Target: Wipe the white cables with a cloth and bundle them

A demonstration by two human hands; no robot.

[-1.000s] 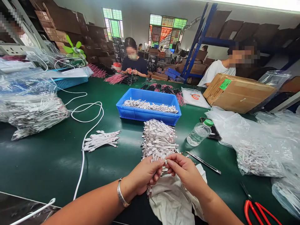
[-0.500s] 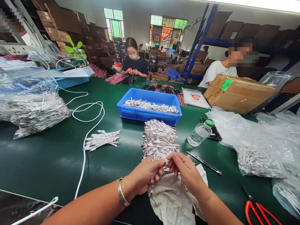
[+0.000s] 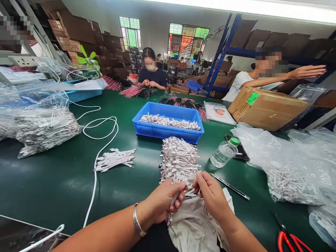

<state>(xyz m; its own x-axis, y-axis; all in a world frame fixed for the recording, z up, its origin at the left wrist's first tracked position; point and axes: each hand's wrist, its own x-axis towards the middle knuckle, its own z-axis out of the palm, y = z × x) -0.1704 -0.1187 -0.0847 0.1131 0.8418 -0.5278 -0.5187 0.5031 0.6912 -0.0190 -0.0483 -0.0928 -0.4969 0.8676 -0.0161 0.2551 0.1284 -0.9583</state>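
Small white tabbed strips (image 3: 175,196) pinched in the left hand (image 3: 160,203) and right hand (image 3: 212,199), grips pressed together, fingers hiding the strip ends. They sit at the foot of a strip heap (image 3: 180,161) on the green bench (image 3: 52,185), over a crumpled cloth (image 3: 195,227), a slim steel tool (image 3: 231,186) just beside.

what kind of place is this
Probably a cable-assembly workshop: a long green workbench, a blue plastic crate of small wired parts, bagged bundles of similar parts, and blue steel racking holding cardboard.
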